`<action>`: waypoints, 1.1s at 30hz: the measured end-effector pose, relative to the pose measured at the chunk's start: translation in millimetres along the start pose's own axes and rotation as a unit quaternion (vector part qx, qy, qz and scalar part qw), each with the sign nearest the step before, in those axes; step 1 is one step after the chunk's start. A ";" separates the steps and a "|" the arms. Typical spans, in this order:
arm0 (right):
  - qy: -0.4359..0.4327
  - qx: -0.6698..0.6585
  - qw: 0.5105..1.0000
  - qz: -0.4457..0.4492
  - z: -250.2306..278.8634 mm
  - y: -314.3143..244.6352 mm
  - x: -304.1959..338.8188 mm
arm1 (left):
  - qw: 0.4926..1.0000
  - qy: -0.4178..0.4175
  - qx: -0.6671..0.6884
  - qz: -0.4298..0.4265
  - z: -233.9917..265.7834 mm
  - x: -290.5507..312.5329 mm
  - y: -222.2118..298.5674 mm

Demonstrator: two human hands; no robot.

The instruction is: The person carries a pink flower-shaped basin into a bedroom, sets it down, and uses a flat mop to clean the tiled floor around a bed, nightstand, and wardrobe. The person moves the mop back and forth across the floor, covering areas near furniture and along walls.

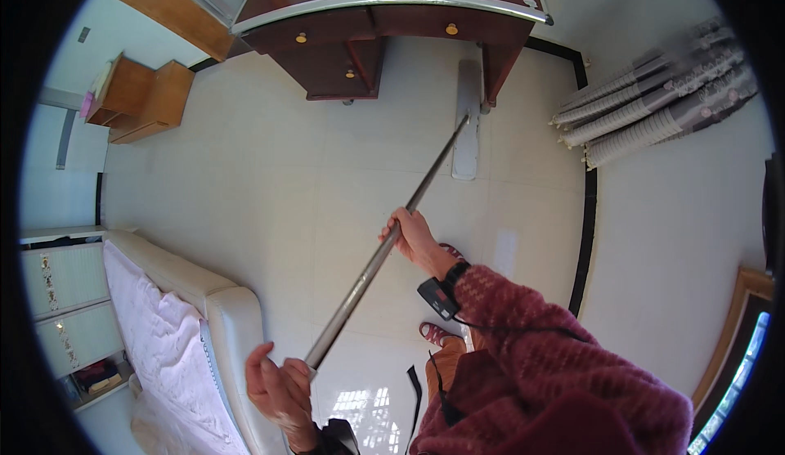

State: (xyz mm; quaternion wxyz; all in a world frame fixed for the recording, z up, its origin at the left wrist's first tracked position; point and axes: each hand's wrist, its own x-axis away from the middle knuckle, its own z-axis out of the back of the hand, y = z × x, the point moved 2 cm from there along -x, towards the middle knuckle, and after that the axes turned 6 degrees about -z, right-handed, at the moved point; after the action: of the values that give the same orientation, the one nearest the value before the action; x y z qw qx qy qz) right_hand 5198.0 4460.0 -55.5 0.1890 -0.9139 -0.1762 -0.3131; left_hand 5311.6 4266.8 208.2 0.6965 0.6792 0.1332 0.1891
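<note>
A flat mop (360,290) with a long metal handle slants from the lower left up toward the desk. Its long, narrow pad (465,159) lies on the tiled floor, the far end reaching under the desk beside the right leg. Partway down the handle, my right hand (414,234) is wrapped round it. My left hand (282,391) is at the handle's top end, curled against it, with one finger lifted away. The left palm's contact with the end is partly hidden.
A dark red desk (327,30) with round knobs stands ahead. Grey curtains (662,99) hang at the right wall. On the left are a bed (233,308) with a pale cover and a small wooden cabinet (159,103). My sandalled feet (433,334) are below.
</note>
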 end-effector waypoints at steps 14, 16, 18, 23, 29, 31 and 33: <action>0.059 0.389 0.909 -0.140 -10.2 -35.1 -134.1 | 0.964 0.214 0.101 0.118 -31.7 -22.8 -102.2; 0.049 0.437 0.885 -0.155 -7.6 -26.7 -150.2 | 0.958 0.209 0.125 0.153 -24.3 -11.3 -121.5; 0.040 0.466 0.864 -0.185 -2.0 -11.7 -156.3 | 0.973 0.069 -0.218 -0.012 -21.0 7.8 -134.2; 0.076 0.555 0.814 -0.152 37.9 51.2 -125.1 | 0.969 0.085 -0.148 0.179 32.8 93.7 -171.0; 0.018 0.819 0.573 0.015 154.0 180.2 -69.1 | 0.945 0.018 -0.267 0.188 139.6 223.2 -209.5; -0.053 0.864 0.496 0.064 194.4 215.8 -39.0 | 0.930 0.012 -0.313 0.192 179.3 284.0 -203.2; -0.111 0.860 0.496 0.046 217.3 241.9 17.1 | 0.923 -0.001 -0.323 0.209 210.8 338.6 -195.5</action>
State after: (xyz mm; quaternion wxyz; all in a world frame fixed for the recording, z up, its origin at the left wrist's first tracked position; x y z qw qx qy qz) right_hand 5427.0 4353.0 -260.6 0.8746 -0.3336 -0.3352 0.1068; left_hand 5723.4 4227.3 46.3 0.8230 0.4302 -0.0808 0.3621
